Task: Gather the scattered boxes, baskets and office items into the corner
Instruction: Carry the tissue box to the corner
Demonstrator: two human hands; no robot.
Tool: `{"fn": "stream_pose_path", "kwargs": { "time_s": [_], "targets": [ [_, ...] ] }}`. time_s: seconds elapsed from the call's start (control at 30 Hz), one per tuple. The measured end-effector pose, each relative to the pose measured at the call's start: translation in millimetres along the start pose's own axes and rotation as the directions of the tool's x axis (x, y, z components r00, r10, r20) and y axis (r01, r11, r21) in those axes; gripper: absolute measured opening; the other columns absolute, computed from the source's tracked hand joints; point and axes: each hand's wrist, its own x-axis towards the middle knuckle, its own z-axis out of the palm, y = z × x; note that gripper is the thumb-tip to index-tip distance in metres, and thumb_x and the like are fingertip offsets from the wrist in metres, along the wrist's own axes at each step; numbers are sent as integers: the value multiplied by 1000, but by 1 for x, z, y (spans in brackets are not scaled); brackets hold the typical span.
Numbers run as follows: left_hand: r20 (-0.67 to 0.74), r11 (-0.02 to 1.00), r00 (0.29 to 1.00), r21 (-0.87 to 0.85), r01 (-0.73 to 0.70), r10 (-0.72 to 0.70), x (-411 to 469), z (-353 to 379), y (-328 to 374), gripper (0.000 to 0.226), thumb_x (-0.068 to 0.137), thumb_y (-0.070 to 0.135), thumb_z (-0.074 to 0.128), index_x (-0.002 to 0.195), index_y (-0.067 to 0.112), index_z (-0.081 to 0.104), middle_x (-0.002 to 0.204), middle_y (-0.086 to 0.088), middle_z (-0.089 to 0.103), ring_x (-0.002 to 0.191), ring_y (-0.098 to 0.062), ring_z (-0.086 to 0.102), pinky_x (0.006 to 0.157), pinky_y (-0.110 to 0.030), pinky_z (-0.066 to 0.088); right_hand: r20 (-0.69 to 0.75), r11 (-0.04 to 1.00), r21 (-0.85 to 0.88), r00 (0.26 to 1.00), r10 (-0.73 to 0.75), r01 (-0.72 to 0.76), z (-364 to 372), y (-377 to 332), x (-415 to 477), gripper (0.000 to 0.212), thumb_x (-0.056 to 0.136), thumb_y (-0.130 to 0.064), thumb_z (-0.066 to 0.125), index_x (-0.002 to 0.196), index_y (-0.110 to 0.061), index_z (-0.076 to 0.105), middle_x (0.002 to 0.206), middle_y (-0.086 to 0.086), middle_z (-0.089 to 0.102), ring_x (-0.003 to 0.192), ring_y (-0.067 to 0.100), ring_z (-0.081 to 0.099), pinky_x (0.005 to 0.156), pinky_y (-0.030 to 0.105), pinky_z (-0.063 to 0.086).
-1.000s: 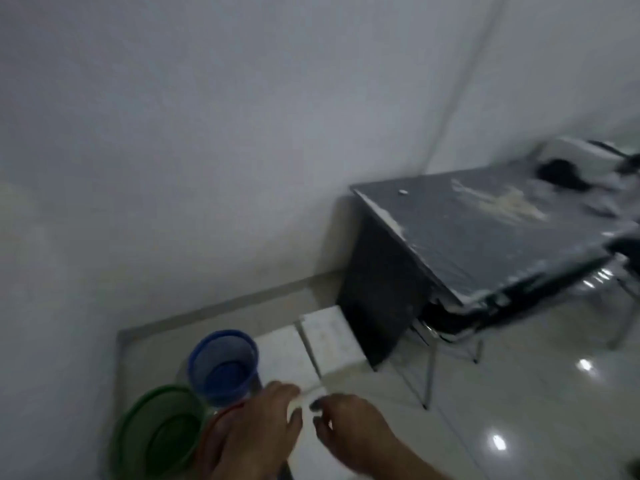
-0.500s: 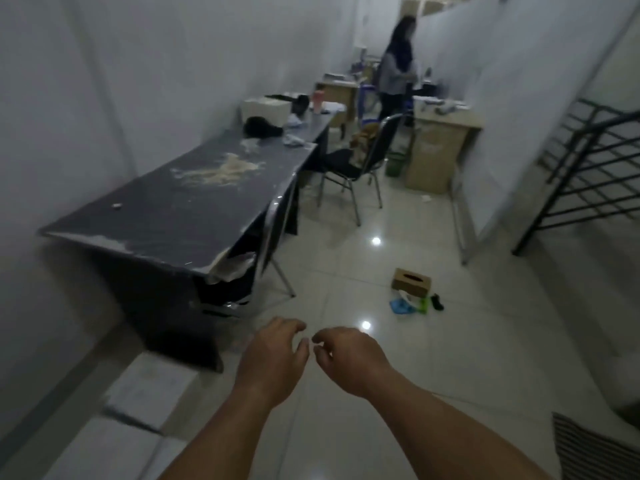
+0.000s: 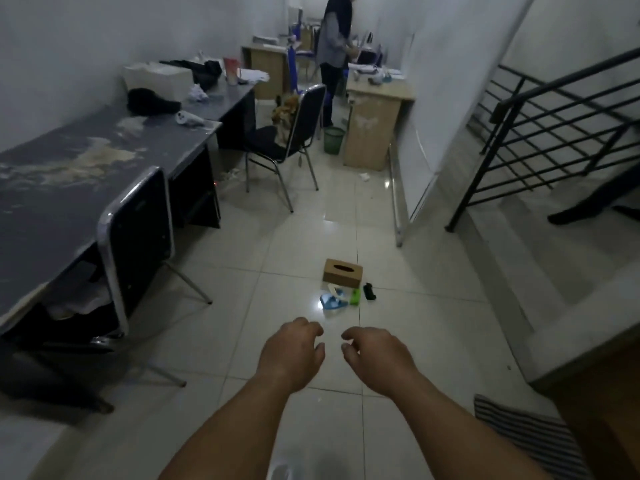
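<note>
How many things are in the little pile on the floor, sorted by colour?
Brown tissue box: 1
Blue item: 1
Green item: 1
Black item: 1
Total: 4 that can be told apart; the picture is dim and the small ones are too blurry to name.

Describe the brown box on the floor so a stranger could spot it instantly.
Find the tiled floor between the grey desk and the black stair railing. Mid-aisle, the box is brown with an oval slot on top, bigger than the blue item and green item beside it.
</note>
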Motion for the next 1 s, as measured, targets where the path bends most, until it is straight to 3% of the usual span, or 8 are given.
{"fn": "stream_pose_path", "kwargs": {
  "time_s": [0.3,0.53,0.87,1.0],
  "targets": [
    [162,991,987,128,-35,14,173,14,-22,38,94,42,51,129,28,54,125,4,55,110,-17,54,90,-34,50,72,991,16,988,133,-135,-17,48,151,40,93,-48,46,129,-35,56,122,-5,64,106,18,60,88,35,52],
    [371,930,921,284,-232,117,326,-17,-58,42,96,41,48,135,25,48,127,-1,53,110,-20,53,91,-36,49,204,963,59,947,247,-264,-42,62,286,42,93,-45,48,134,-36,52,127,1,61,110,23,58,91,34,49],
    [473,925,870,250,-287,142,530,41,-43,33,93,37,52,123,23,58,119,-1,59,101,-20,58,86,-37,52,276,948,106,924,263,-302,-63,138,475,43,95,-41,49,136,-30,51,137,8,53,116,27,54,90,30,44],
    [508,955,857,200,-217,89,619,81,-35,37,93,38,53,127,24,55,125,-1,57,108,-21,56,90,-35,50,390,956,100,894,218,-277,-65,192,568,40,96,-36,52,134,-23,54,131,10,56,113,26,57,82,26,43]
  ]
}}
